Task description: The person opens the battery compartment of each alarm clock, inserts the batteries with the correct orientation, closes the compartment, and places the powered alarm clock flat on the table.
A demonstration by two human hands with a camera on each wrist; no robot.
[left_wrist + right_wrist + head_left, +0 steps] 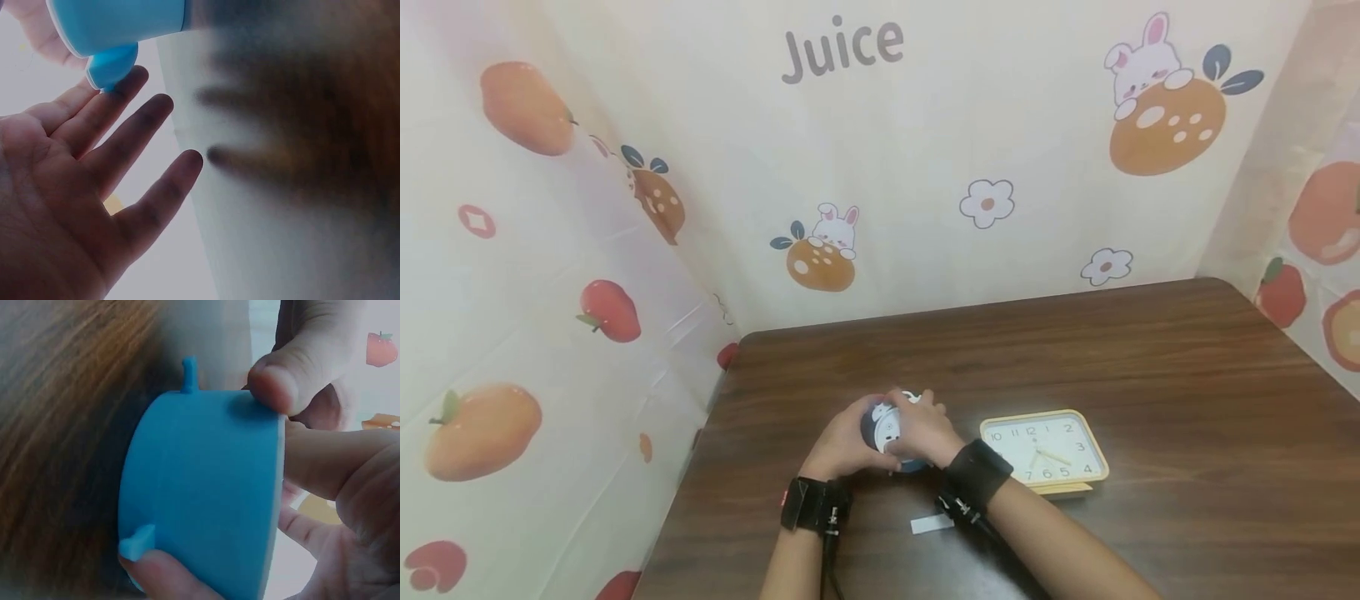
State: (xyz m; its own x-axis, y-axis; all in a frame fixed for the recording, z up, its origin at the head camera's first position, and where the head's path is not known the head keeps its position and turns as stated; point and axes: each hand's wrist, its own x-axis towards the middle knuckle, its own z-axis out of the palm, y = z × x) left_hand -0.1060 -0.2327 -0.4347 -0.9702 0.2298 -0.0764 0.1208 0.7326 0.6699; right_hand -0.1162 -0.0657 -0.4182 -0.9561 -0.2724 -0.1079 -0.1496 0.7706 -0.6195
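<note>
A small round blue alarm clock (886, 427) with a white cartoon front is between both hands, front turned up, left of the table's middle. My left hand (842, 442) holds its left side, the thumb along the near edge. In the left wrist view its other fingers (134, 137) reach out nearly straight, one touching a rounded blue knob (114, 65) below the case. From the right, my right hand (925, 429) grips it and covers part of the front. Two short blue pegs (189, 375) stick out of the case (200, 481) in the right wrist view.
A yellow-framed rectangular clock (1043, 450) lies tilted back just right of the right wrist. A small white strip (931, 523) lies nearer on the brown wooden table (1187, 375). Fruit-printed curtains (895, 142) stand behind and at both sides.
</note>
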